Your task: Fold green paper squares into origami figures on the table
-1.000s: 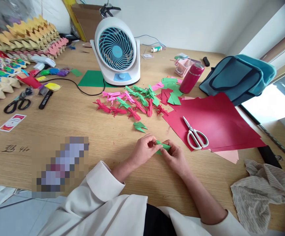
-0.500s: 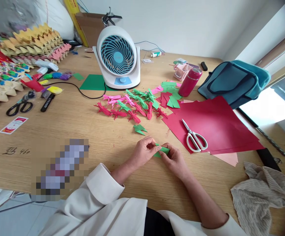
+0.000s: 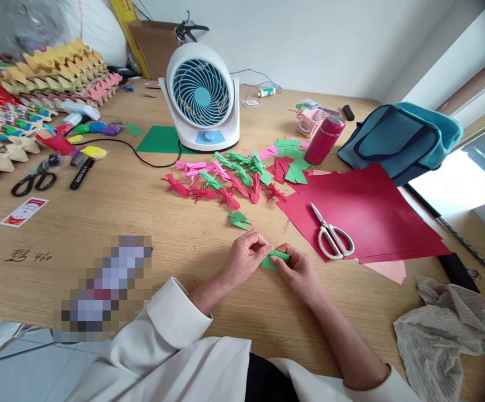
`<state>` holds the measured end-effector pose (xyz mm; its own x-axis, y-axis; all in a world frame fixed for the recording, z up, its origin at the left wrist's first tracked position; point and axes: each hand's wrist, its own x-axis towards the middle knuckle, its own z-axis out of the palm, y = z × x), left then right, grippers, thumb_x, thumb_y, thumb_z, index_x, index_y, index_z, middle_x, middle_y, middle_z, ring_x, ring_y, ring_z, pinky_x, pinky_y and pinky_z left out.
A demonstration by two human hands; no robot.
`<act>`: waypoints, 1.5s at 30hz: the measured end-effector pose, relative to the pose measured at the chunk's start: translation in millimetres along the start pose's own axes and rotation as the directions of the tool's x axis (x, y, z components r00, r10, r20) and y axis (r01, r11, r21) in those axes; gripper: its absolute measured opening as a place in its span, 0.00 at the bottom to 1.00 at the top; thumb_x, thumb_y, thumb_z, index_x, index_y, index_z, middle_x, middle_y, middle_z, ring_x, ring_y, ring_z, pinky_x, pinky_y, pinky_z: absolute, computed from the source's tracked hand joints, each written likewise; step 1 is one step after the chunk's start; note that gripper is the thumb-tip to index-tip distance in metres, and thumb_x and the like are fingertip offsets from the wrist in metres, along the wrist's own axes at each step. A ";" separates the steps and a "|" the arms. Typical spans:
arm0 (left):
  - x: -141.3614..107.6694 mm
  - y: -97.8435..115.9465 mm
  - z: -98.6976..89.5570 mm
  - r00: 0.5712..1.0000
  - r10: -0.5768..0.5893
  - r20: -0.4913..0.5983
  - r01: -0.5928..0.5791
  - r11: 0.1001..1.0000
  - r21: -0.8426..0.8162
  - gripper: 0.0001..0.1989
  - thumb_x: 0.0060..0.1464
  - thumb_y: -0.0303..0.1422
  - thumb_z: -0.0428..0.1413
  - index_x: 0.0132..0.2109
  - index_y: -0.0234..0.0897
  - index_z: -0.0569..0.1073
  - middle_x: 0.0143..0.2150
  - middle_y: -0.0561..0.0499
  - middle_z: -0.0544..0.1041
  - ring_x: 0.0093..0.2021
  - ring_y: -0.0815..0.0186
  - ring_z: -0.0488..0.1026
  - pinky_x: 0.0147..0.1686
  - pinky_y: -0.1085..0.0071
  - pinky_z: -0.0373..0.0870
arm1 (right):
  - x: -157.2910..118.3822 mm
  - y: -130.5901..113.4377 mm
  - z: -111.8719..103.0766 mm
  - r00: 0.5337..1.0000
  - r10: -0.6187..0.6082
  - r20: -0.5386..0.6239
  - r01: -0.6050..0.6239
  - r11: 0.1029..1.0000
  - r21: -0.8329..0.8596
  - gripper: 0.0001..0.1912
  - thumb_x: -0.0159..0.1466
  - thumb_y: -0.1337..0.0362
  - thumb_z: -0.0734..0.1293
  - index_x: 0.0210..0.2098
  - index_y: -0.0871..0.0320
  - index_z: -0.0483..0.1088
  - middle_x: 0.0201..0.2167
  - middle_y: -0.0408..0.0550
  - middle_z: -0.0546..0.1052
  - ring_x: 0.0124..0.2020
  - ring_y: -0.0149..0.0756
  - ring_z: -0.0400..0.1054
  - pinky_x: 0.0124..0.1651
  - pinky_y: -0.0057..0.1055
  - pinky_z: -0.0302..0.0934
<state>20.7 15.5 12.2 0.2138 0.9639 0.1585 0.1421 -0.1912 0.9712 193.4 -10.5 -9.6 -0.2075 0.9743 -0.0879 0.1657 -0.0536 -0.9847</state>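
A small piece of green paper is pinched between my two hands, just above the table near its front edge. My left hand grips its left side with thumb and fingertips. On the other side, my right hand has its thumb pressed on the paper and the fingers behind it. Just beyond my hands lies a folded green paper piece. Farther back are several folded red figures, pink figures and green figures.
White-handled scissors lie on red paper sheets at the right. A fan stands behind the figures. Also around are a red bottle, a teal bag, a cloth and black scissors.
The green paper has shifted slightly between my fingers, and more of its lower part shows. My hands stay in nearly the same place.
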 end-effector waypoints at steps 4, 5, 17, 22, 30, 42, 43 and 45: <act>-0.7 -0.2 0.4 0.998 -0.051 0.032 0.053 0.996 -0.066 0.10 0.56 0.36 0.59 0.31 0.34 0.71 0.29 0.53 0.69 0.30 0.70 0.66 0.33 0.74 0.65 | 1.1 -1.9 0.1 1.000 0.025 -0.013 -0.023 0.994 0.104 0.17 0.60 0.50 0.71 0.31 0.58 0.70 0.23 0.40 0.67 0.25 0.30 0.56 0.29 0.28 0.51; -0.9 0.4 0.2 0.997 -0.061 0.050 0.066 0.994 -0.088 0.09 0.56 0.36 0.59 0.33 0.34 0.72 0.30 0.53 0.70 0.30 0.70 0.67 0.32 0.74 0.65 | 1.3 -2.8 0.4 1.000 0.029 -0.011 -0.027 0.989 0.144 0.17 0.59 0.49 0.72 0.31 0.58 0.70 0.24 0.41 0.68 0.26 0.30 0.57 0.29 0.28 0.52; -1.8 7.0 -5.7 0.973 -0.029 0.229 0.082 0.971 -0.223 0.09 0.54 0.27 0.54 0.41 0.34 0.76 0.38 0.50 0.73 0.37 0.68 0.70 0.38 0.73 0.67 | -0.1 -15.9 0.2 0.991 0.112 0.079 -0.133 0.921 0.367 0.22 0.53 0.47 0.76 0.28 0.57 0.68 0.22 0.38 0.65 0.24 0.27 0.55 0.28 0.26 0.49; -1.6 7.8 -4.6 0.973 -0.040 0.228 0.099 0.962 -0.255 0.05 0.56 0.30 0.54 0.39 0.34 0.74 0.34 0.51 0.72 0.36 0.67 0.69 0.38 0.72 0.66 | -0.5 -14.9 -1.0 0.987 0.114 0.115 -0.148 0.922 0.357 0.20 0.57 0.48 0.74 0.29 0.58 0.69 0.21 0.38 0.64 0.23 0.26 0.54 0.28 0.26 0.48; -0.2 3.0 -2.4 0.982 0.048 0.183 -0.013 0.982 -0.191 0.08 0.56 0.34 0.59 0.34 0.34 0.72 0.33 0.52 0.70 0.33 0.69 0.67 0.34 0.73 0.65 | 0.9 -12.2 -2.8 0.995 0.039 0.096 -0.071 0.933 0.354 0.17 0.59 0.49 0.73 0.30 0.57 0.73 0.24 0.40 0.69 0.26 0.29 0.59 0.32 0.27 0.55; -9.6 18.6 1.2 0.983 0.177 -0.044 -0.169 0.975 0.143 0.08 0.55 0.33 0.61 0.34 0.38 0.69 0.31 0.54 0.73 0.32 0.69 0.69 0.37 0.71 0.68 | 1.5 -13.0 -0.4 0.996 0.069 0.062 -0.086 0.942 0.325 0.20 0.57 0.45 0.73 0.29 0.56 0.71 0.24 0.41 0.69 0.25 0.30 0.59 0.31 0.29 0.57; -9.8 18.1 1.1 0.983 0.177 -0.048 -0.167 0.972 0.163 0.08 0.55 0.33 0.61 0.34 0.38 0.69 0.31 0.54 0.73 0.32 0.69 0.69 0.37 0.71 0.68 | 1.5 -12.5 -0.3 0.996 0.072 0.060 -0.087 0.943 0.322 0.20 0.57 0.45 0.73 0.29 0.56 0.71 0.24 0.42 0.69 0.26 0.30 0.59 0.31 0.29 0.57; -9.9 17.1 0.7 0.982 0.184 -0.050 -0.171 0.966 0.194 0.07 0.55 0.32 0.62 0.35 0.38 0.69 0.32 0.53 0.74 0.32 0.69 0.69 0.38 0.71 0.69 | 1.5 -11.7 -0.1 0.996 0.071 0.061 -0.087 0.942 0.324 0.20 0.57 0.44 0.73 0.29 0.56 0.71 0.24 0.42 0.69 0.26 0.30 0.59 0.31 0.29 0.57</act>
<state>21.7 2.6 27.1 0.1878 0.9202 0.3434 0.2881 -0.3859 0.8764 191.3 -8.4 1.7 -0.2532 0.9529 -0.1668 -0.1378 -0.2062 -0.9688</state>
